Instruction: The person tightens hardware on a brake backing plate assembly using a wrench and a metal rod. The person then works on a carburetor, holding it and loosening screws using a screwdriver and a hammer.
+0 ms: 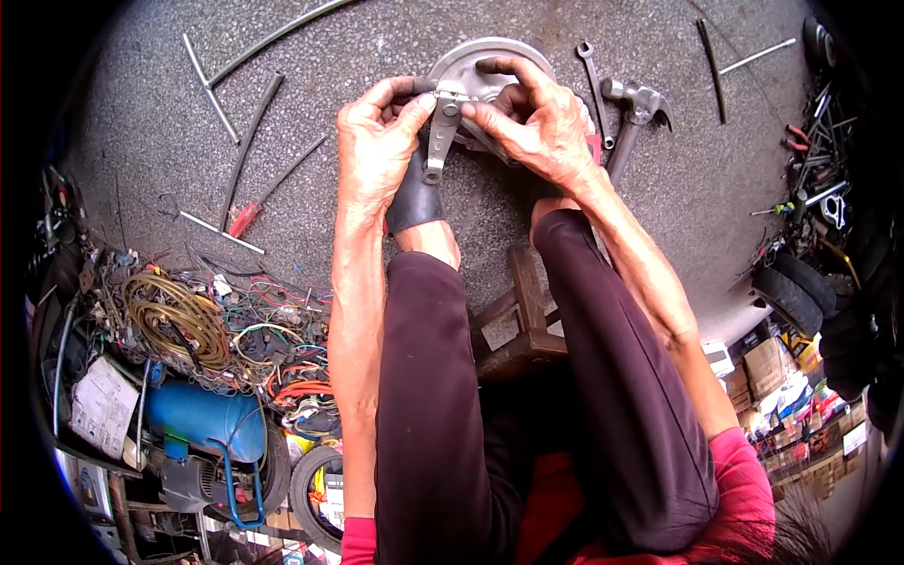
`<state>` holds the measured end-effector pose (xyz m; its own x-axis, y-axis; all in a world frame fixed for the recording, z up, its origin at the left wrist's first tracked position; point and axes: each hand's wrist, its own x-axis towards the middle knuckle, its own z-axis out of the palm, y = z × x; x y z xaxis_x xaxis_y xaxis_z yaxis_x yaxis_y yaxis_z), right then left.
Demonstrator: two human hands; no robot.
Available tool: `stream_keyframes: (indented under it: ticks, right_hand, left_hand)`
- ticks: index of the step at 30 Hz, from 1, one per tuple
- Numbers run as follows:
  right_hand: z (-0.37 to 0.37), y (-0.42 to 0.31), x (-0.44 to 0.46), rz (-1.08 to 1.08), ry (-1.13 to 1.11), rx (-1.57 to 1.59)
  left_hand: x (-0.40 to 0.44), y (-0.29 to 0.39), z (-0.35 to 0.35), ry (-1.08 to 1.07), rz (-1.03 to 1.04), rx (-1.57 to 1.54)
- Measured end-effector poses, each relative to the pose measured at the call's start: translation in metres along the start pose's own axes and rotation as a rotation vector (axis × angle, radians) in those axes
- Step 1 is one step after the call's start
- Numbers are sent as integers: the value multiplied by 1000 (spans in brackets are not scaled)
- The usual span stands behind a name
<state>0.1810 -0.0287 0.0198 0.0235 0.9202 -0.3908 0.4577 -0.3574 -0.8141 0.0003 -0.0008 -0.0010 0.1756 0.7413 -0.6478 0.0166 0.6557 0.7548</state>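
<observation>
A round grey metal plate (494,55) lies on the ground between the feet, with a metal lever arm (439,141) at its left side, pointing down toward the body. My left hand (381,132) pinches at the upper left of the lever, its thumb and fingers closed near the top end. On the other side, my right hand (541,118) has its thumb against the lever's top and its index finger curled over the plate. Any small part between the fingers is too small to name.
A wrench (594,94) and a hammer (640,104) lie right of the plate. A red-handled screwdriver (247,218) and metal rods are on the left. Below them are tangled wires, a coiled hose (174,320) and a blue tank (209,419). A wooden stool (527,344) stands between the legs.
</observation>
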Motion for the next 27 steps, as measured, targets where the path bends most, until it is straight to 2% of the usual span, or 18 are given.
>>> stream_keyframes:
  ticks: [4,7,14,18,23,26,27]
  right_hand:
    - [1,16,5,-28,-26,79]
    - [7,17,8,115,66,167]
    - [-1,23,10,4,-84,101]
    - [8,21,12,130,51,190]
    - [-2,20,9,24,-99,137]
    - [3,17,9,189,-51,334]
    - [3,20,11,236,-39,300]
  left_hand:
    - [0,0,0,-8,-8,-8]
    - [-1,1,1,-4,3,7]
    - [0,0,1,-6,9,22]
    - [-1,2,2,-2,24,30]
    - [-1,0,2,-10,15,-9]
    - [0,-3,-1,-16,9,-15]
    - [0,-3,-2,-20,7,-18]
